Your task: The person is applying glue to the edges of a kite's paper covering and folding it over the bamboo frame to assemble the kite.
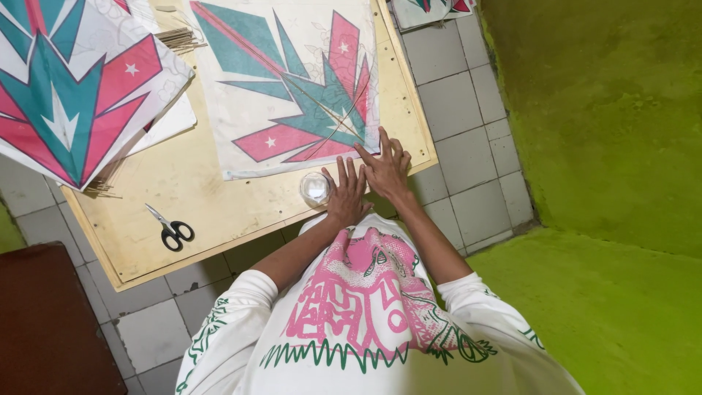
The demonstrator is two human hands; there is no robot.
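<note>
Hands [369, 183] flat, fingers spread on kite paper [292, 88], round clear tub [316, 188] beside.

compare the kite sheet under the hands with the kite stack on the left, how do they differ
The kite sheet lies single and flat in the middle of the board; the kite stack is several layers overhanging the board's left edge. Thin sticks cross the sheet, while stick ends poke out from under the stack. Both hands, left hand and right hand, press the sheet's near corner; nothing touches the stack. Both share the teal, pink and white star pattern.
</note>
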